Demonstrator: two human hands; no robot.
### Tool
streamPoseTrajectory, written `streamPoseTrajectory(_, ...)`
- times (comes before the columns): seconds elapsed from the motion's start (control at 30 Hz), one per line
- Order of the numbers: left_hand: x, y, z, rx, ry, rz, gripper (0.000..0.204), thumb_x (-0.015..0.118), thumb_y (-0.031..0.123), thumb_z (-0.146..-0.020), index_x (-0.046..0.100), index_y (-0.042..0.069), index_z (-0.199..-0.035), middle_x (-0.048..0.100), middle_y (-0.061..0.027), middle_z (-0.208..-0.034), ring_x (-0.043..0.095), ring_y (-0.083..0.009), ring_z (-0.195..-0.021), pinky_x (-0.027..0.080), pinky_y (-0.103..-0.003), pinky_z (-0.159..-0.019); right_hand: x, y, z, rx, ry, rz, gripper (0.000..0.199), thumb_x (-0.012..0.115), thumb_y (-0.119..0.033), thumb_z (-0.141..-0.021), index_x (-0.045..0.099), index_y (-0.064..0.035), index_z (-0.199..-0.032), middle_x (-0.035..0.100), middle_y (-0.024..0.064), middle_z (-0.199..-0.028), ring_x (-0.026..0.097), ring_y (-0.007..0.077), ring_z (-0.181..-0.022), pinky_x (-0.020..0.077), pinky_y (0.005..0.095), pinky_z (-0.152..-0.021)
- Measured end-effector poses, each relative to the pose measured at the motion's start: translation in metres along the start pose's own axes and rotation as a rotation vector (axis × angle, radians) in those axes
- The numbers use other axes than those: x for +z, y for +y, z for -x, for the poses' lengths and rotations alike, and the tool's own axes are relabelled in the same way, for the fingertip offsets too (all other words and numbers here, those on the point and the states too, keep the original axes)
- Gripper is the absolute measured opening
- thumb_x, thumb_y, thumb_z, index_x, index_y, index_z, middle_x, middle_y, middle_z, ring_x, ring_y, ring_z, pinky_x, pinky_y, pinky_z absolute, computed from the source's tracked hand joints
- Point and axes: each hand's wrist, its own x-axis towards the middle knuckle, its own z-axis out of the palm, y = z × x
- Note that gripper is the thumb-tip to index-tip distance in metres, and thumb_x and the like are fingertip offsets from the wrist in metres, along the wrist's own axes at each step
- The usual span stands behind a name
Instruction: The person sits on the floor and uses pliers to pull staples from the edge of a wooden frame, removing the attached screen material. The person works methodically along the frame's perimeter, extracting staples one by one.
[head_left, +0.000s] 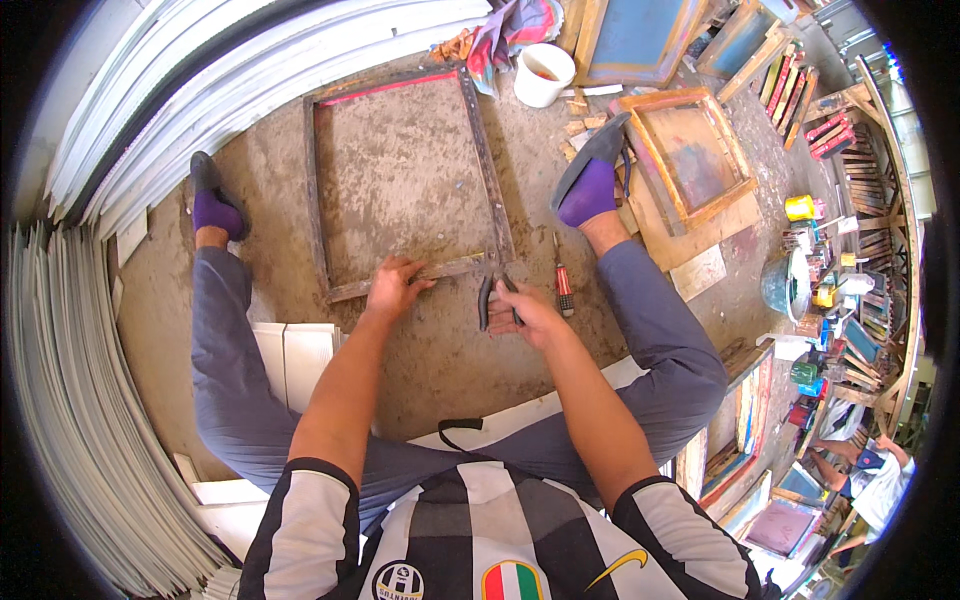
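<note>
A worn, empty wooden frame (492, 185) lies on the floor between my legs, with a red strip along its far bar. My left hand (395, 290) grips the near bar, its fingers curled over the wood. In my right hand (528, 314) is a pair of pliers (484, 305) with dark handles spread apart. The jaws are at the frame's near right corner; what they bite on is too small to make out. Just right of that hand lies a screwdriver (564, 288) with a red and black handle.
White sheets (270, 70) are stacked at the far left, and more sheets (70, 400) stand at the left. A white bucket (543, 80) is beyond the frame. Near my right foot lies a smaller wooden screen frame (735, 160). Paint pots (800, 208) crowd the right; a person (875, 485) is farther off.
</note>
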Motion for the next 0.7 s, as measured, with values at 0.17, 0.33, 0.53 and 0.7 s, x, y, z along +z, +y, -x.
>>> streamPoseTrajectory(0.17,-0.032,-0.009,0.008,-0.032,-0.051,-0.096,0.041,0.083,0.02,-0.075,0.072,0.004,-0.111,0.069,-0.015,-0.11,0.06,-0.0333,-0.107,0.051,-0.043,-0.092,-0.012,0.028,-0.006,0.107,-0.012,0.094,0.043,0.06,-0.04,-0.098,0.057,-0.0049,-0.123,0.068,0.0153,-0.103,0.069,0.0265,-0.085,0.0586,0.0404,-0.068)
streamPoseTrajectory(0.33,-0.047,-0.001,0.013,-0.024,-0.018,-0.183,0.049,0.083,0.027,-0.076,0.069,0.008,-0.119,0.064,-0.0147,-0.122,0.056,-0.0346,-0.114,0.048,-0.047,-0.097,-0.013,0.029,-0.025,0.137,-0.1,0.159,0.046,0.06,-0.042,-0.098,0.058,-0.0033,-0.122,0.068,0.017,-0.104,0.069,0.028,-0.087,0.0594,0.0419,-0.069)
streamPoseTrajectory(0.53,-0.009,0.049,0.014,0.08,-0.088,-0.374,0.074,0.073,0.047,-0.083,0.044,0.022,-0.147,0.035,-0.0184,-0.152,0.034,-0.0401,-0.138,0.031,-0.056,-0.112,-0.017,0.026,-0.036,0.166,-0.186,0.214,0.048,0.059,-0.043,-0.098,0.056,-0.0026,-0.125,0.066,0.0187,-0.107,0.068,0.0289,-0.09,0.0599,0.0436,-0.073)
streamPoseTrajectory(0.7,0.019,0.058,0.028,0.036,-0.13,-0.416,0.079,0.068,0.053,-0.086,0.033,0.031,-0.154,0.018,-0.0195,-0.161,0.02,-0.0415,-0.147,0.022,-0.057,-0.117,-0.028,0.029,-0.039,0.159,-0.161,0.206,0.048,0.059,-0.043,-0.098,0.055,-0.0044,-0.126,0.066,0.0189,-0.11,0.067,0.0283,-0.091,0.0582,0.0436,-0.07)
